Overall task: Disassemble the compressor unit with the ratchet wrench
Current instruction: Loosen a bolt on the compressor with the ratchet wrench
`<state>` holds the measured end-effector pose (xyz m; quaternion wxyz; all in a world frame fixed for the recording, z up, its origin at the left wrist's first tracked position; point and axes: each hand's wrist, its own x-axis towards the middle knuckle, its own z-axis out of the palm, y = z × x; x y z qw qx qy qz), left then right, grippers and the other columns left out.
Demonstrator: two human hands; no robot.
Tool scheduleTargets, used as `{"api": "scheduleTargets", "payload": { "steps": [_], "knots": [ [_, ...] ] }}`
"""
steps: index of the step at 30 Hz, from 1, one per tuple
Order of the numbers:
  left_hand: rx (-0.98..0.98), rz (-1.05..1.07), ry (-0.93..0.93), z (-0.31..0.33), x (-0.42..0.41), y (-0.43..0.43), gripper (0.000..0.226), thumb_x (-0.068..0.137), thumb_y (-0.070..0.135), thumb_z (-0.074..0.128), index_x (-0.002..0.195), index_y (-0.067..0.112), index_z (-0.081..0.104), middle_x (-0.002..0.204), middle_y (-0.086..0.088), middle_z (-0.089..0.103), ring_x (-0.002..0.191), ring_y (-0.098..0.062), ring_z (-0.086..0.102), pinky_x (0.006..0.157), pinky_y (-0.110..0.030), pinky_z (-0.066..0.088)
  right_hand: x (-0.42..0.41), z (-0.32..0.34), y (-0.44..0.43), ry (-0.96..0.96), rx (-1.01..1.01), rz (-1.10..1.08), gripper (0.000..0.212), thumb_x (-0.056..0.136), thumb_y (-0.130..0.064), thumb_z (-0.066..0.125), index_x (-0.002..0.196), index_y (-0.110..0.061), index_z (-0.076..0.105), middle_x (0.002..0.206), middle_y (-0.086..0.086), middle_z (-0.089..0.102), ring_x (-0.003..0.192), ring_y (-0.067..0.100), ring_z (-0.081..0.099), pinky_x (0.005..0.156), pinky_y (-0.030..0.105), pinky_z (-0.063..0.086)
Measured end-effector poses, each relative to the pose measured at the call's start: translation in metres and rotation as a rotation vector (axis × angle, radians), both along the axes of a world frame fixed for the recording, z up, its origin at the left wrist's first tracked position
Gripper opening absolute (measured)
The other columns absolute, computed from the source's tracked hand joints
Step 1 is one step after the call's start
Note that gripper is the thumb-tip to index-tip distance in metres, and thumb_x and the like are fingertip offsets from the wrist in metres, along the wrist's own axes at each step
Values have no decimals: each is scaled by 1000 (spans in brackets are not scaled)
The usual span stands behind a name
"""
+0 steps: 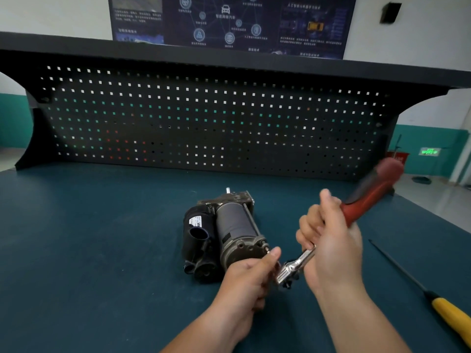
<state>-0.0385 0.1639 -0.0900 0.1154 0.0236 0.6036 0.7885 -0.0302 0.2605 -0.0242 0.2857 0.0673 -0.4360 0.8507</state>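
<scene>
Near the front of the desk (76,238), the right hand (328,240) is closed around the ratchet wrench (331,235), up by its red handle. The shiny head of the wrench points down toward the left hand (251,278). The left hand pinches the wrench head with its fingers, maybe fixing the small piece on the end, but that part is too small to tell. The wrench is held in the air and does not touch the compressor unit (221,235). The compressor unit lies on its side just past the left hand. It looks whole, with its long bolts in place, so most of the job is left. A yellow screwdriver (433,299) lies far off to the right.
</scene>
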Motion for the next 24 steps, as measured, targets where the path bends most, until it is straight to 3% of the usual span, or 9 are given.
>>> {"api": "scheduleTargets", "payload": {
  "steps": [3,5,8,10,14,16,19,22,24],
  "knots": [
    [-35,-2,36,-2,-1,1,38,77,36,70,52,19,46,54,-3,31,37,-6,19,35,-16,15,4,-3,-2,108,317,105,38,82,-30,66,55,-25,41,43,-12,30,36,4,26,37,16,25],
    [-24,-41,66,-4,-3,1,39,86,21,62,49,19,49,50,1,32,37,-5,20,35,-16,16,6,-7,-5,178,557,177,29,75,-39,63,54,-26,49,44,-12,35,39,4,31,42,19,28],
    [7,-83,82,-5,-2,-1,50,88,9,50,38,18,52,44,9,32,38,-4,20,38,-16,15,10,-11,-11,145,690,149,31,69,-48,65,54,-26,51,46,-9,36,43,6,34,45,24,29],
    [72,-97,58,-3,-2,-2,49,87,13,55,38,18,56,42,10,35,36,-2,20,37,-15,13,11,-5,-13,87,485,125,35,72,-50,68,54,-26,50,42,-10,34,38,3,30,39,18,27],
    [264,-90,-39,2,-4,1,31,68,29,63,39,17,60,44,9,37,32,1,25,35,-12,11,-2,3,9,-152,-431,125,37,92,-33,55,63,-22,36,41,-11,26,31,2,22,30,14,18],
    [294,-94,-39,2,-2,3,30,66,30,64,40,16,60,46,9,37,32,-1,26,34,-12,12,-4,3,15,-208,-530,125,36,94,-34,52,64,-22,37,42,-10,25,31,3,21,31,14,17],
    [204,-69,-42,3,0,2,31,72,30,65,45,16,54,48,6,35,34,-3,25,36,-12,12,-2,1,6,-98,-253,72,35,93,-30,54,65,-21,35,46,-11,25,35,3,21,33,15,19],
    [66,-54,-2,-1,-2,-1,45,87,28,61,46,19,45,46,5,30,37,-6,20,37,-14,12,5,-3,-6,66,186,60,34,82,-31,66,57,-25,45,43,-12,29,36,3,26,35,16,24],
    [-26,-65,53,-4,-3,0,50,91,22,56,41,17,49,43,5,31,38,-7,19,37,-16,13,9,-8,-13,141,507,30,27,74,-39,66,54,-27,53,42,-9,36,39,3,33,41,18,30]
  ]
}}
